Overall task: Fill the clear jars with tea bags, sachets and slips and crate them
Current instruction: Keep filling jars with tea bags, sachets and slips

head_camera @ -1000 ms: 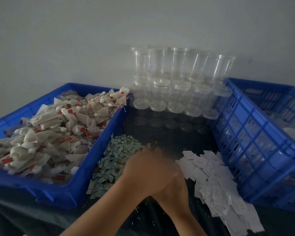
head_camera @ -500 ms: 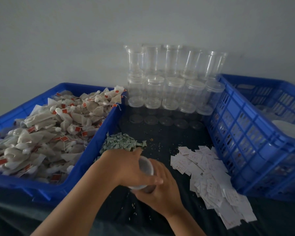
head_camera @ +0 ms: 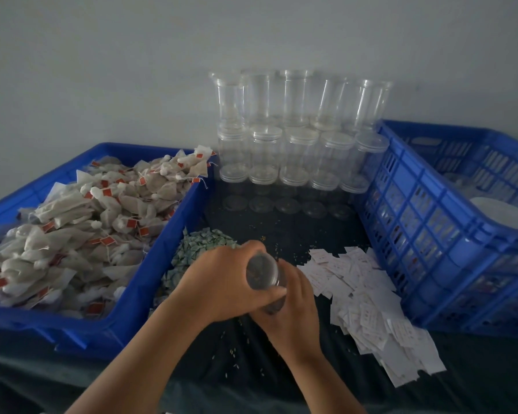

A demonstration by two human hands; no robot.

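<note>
Since half a second ago, your hands have turned the jar (head_camera: 262, 274) so its round end faces you. From it, the left crate (head_camera: 150, 282) of tea bags (head_camera: 81, 228) sits at nine o'clock, the right crate (head_camera: 431, 186) at three and the empty jars (head_camera: 296, 150) at twelve. Slips (head_camera: 368, 309) lie at four, just beside your right hand (head_camera: 293, 315). Your left hand (head_camera: 222, 282) partly hides the sachets (head_camera: 198, 246) at ten. Both grips are wrapped round the jar, above mid-desk (head_camera: 251, 369).

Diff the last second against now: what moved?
The jar, hidden under both clasped hands a second ago, now shows between them, its round end toward the camera. The left hand grips it near that end; the right hand holds it from below. The crates, tea bags, sachets, slips and empty jars stayed put.
</note>
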